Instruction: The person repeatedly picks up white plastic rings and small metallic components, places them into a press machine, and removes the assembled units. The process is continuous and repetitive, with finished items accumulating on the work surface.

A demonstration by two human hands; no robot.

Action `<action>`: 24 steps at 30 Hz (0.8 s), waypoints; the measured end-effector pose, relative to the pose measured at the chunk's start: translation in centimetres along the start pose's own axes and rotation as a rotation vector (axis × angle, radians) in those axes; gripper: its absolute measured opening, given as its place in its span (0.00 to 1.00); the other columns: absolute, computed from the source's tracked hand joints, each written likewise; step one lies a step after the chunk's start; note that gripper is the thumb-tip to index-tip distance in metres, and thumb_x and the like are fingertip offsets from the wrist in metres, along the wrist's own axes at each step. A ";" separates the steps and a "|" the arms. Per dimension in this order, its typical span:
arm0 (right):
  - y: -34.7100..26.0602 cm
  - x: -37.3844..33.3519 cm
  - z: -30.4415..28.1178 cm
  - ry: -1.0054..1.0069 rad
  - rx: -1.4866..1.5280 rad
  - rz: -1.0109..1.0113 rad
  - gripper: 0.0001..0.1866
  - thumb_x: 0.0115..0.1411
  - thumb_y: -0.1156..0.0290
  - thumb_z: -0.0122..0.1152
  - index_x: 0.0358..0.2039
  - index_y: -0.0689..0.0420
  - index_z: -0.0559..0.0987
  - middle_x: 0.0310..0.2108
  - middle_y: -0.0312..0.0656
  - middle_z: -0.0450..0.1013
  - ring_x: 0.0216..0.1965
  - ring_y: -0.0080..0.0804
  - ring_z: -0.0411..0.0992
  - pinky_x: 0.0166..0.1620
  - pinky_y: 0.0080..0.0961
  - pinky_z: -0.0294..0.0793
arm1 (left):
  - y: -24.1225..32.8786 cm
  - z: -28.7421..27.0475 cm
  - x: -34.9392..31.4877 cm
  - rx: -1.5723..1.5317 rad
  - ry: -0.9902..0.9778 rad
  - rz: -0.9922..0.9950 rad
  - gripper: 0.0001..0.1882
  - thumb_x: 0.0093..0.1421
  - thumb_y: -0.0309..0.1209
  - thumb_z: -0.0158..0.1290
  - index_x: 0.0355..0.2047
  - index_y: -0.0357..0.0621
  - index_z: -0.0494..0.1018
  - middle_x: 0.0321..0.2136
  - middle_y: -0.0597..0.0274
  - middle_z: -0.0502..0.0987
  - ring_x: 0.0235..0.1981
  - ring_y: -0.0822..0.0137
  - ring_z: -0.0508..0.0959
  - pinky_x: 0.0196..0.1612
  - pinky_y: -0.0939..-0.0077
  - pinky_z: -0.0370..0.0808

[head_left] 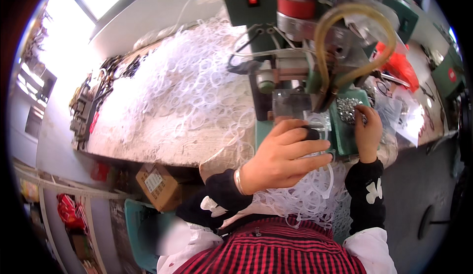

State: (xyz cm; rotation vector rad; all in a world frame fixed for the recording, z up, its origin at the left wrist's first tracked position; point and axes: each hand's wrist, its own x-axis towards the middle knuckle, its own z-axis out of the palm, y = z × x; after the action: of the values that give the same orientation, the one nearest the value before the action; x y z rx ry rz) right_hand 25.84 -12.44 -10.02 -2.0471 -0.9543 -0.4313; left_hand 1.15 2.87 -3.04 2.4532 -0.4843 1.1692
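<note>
My left hand (pixel 285 156) is in front of the machine's work area, its fingers bent around a translucent plastic ring (pixel 329 178) that hangs below the fingertips. A black cover sits on one of its fingers. My right hand (pixel 369 133) reaches into a green tray (pixel 345 138), fingertips pinched at a pile of small shiny metal parts (pixel 348 109). What lies between those fingertips is too small to make out. Above both hands stands a green press machine (pixel 295 67) with a yellowish looped hose (pixel 322 42). More translucent rings (pixel 295 200) lie heaped on my lap.
A wide heap of translucent rings (pixel 197 72) covers the wooden bench (pixel 182 143) at left. Metal tools (pixel 91 106) lie at its far left edge. A cardboard box (pixel 158 185) and a teal bin (pixel 135 234) stand below. At right are a red plastic bag (pixel 401 67) and clear bags.
</note>
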 end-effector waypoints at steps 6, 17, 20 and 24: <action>-0.5 -2.3 -0.9 0.055 0.298 0.207 0.06 0.62 0.78 0.64 0.39 0.62 0.83 0.34 0.37 0.80 0.37 0.22 0.75 0.43 0.20 0.72 | 5.4 -3.9 -4.2 0.495 0.230 -0.326 0.14 0.52 0.23 0.61 0.41 0.44 0.82 0.46 0.58 0.82 0.40 0.59 0.79 0.54 0.58 0.76; -4.7 -1.1 0.9 -0.073 0.475 0.242 0.07 0.59 0.78 0.64 0.39 0.62 0.83 0.35 0.39 0.80 0.39 0.25 0.77 0.47 0.22 0.73 | -5.5 -3.4 -10.1 0.553 -0.164 -0.996 0.06 0.52 0.26 0.65 0.31 0.45 0.81 0.30 0.58 0.75 0.31 0.57 0.78 0.36 0.65 0.75; -3.4 -2.0 -0.5 -0.020 0.394 0.233 0.07 0.59 0.78 0.64 0.39 0.63 0.83 0.35 0.40 0.80 0.39 0.26 0.76 0.49 0.24 0.73 | -8.1 -3.6 -12.7 0.496 -0.263 -1.055 0.05 0.52 0.29 0.65 0.29 0.45 0.81 0.30 0.59 0.75 0.30 0.58 0.78 0.35 0.65 0.75; 0.6 -6.0 -4.8 0.093 0.194 0.276 0.07 0.59 0.79 0.64 0.38 0.63 0.83 0.36 0.38 0.80 0.40 0.26 0.76 0.50 0.24 0.72 | -6.5 -9.3 -8.6 0.272 0.174 -0.930 0.04 0.56 0.20 0.61 0.32 0.38 0.80 0.30 0.60 0.75 0.28 0.69 0.74 0.32 0.76 0.71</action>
State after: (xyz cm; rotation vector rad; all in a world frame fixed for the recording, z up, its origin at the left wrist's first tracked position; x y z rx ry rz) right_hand 22.48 -19.30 -10.97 -1.9276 -0.6206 -0.2715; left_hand -7.11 14.19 -5.67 2.2723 0.8367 1.0252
